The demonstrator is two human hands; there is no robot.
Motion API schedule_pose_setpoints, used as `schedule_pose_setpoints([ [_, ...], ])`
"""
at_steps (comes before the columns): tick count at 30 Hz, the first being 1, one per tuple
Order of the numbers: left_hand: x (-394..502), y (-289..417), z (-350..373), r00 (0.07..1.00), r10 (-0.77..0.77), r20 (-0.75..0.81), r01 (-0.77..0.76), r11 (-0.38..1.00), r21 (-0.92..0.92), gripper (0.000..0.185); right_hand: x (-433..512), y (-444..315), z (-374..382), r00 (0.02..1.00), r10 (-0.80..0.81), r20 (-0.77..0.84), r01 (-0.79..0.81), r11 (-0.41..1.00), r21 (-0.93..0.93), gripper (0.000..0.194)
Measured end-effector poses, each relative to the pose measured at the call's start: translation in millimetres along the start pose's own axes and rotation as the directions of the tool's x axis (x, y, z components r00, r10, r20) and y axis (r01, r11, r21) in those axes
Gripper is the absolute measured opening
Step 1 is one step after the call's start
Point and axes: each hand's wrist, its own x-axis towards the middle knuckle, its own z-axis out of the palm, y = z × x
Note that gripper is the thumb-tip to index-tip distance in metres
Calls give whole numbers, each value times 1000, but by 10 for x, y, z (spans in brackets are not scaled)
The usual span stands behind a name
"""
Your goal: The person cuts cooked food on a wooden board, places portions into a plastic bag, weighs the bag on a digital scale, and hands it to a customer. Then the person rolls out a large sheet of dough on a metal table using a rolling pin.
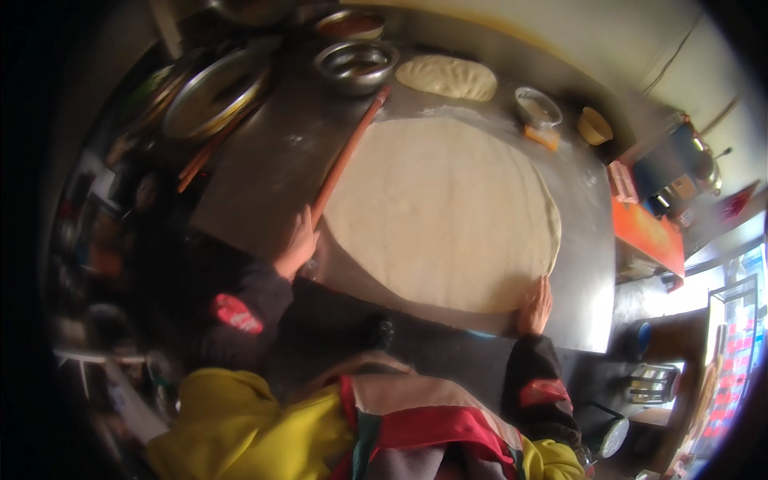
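A large sheet of rolled-out dough, roughly round, lies flat on the metal worktop. Along its left edge rests a long wooden rolling pin, slanting away from me. My left hand is at the near end of this pin, fingers stretched out along it; whether they grip it is unclear. At the dough's near right edge, my right hand touches the rim with extended fingers. Its palm side is hidden.
Behind the sheet sits a thick folded lump of dough, beside a steel bowl. A small clear bowl, an orange scraper and a yellowish cup stand at back right. A wide metal pan is at left.
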Motion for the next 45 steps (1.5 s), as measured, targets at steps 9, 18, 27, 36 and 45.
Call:
schedule_pose_setpoints([
  [9, 284, -388, -99, 945, 202, -259, -243, 960, -138, 46, 681, -267, -222, 965, -119, -233, 108, 992, -59, 67],
  [18, 849, 1017, -305, 373, 922, -102, -912, 344, -224, 45, 995, -1046, -770, 941, -337, -1, 289, 808, -514, 65],
  [27, 1896, 2482, 568, 451, 876, -169, -890, 456, -13, 42, 1063, 36, -89, 976, -188, 111, 212, 934, -288, 26],
  [36, 3232, 4069, 1245, 618, 723, -308, -720, 678, 146, 51, 2565, 868, 82, 1000, -13, 25, 22, 915, -402, 54],
  [45, 2913, 4228, 1151, 653, 725, -220, -702, 688, 183, 57, 2840, 870, -156, 967, -165, 196, 233, 887, -399, 47],
])
